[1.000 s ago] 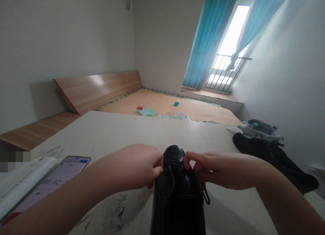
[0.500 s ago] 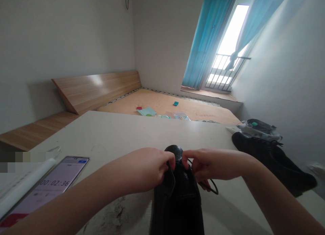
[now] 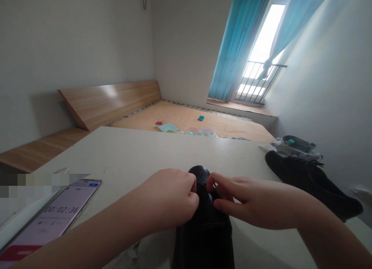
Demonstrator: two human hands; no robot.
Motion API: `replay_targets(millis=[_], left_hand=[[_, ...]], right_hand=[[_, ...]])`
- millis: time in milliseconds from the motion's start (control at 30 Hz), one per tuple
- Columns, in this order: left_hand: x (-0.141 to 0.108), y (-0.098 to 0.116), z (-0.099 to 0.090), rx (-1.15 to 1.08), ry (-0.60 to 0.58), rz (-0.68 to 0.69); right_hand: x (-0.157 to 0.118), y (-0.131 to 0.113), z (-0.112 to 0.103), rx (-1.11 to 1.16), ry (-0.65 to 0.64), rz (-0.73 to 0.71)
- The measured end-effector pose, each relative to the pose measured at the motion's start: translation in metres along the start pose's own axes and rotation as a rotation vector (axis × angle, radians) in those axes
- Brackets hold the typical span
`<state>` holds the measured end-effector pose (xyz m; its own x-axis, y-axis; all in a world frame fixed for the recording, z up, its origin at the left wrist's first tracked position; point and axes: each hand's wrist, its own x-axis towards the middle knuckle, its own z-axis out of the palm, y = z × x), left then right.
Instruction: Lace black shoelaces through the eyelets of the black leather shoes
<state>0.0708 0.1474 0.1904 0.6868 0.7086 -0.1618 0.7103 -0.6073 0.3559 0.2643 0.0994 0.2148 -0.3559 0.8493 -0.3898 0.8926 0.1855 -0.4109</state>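
Observation:
A black leather shoe [image 3: 203,238] stands on the white table, its toe pointing away from me. My left hand [image 3: 174,197] is closed at the left side of the shoe's lacing, fingers curled; what they pinch is hidden. From the right, my right hand [image 3: 244,199] touches the shoe's front near the lace holes, thumb and fingers bent around something too small and dark to make out. The laces hardly show between the hands.
Another black shoe [image 3: 314,184] lies at the table's right edge beside a plastic bag [image 3: 299,147]. On the left, a phone [image 3: 58,218] showing a timer lies by a white object. Beyond the white table [image 3: 130,147] is a bed [image 3: 180,114] with small items.
My left hand has curled tighter at the lacing. My right hand has turned, its thumb now against the shoe, and the lace loop that hung to the right no longer shows.

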Motion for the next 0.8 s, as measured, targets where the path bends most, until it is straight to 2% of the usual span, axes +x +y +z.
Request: replay_targets(millis=[267, 633, 800], left_hand=[[-0.003, 0.002, -0.003, 0.034, -0.019, 0.035], [-0.004, 0.001, -0.002, 0.024, -0.010, 0.045], [-0.003, 0.002, -0.001, 0.023, -0.011, 0.050]], right_hand=[[-0.006, -0.013, 0.009, -0.199, 0.124, 0.138], [-0.009, -0.009, 0.008, -0.233, 0.102, 0.073], [-0.007, -0.013, 0.009, -0.249, 0.089, 0.147]])
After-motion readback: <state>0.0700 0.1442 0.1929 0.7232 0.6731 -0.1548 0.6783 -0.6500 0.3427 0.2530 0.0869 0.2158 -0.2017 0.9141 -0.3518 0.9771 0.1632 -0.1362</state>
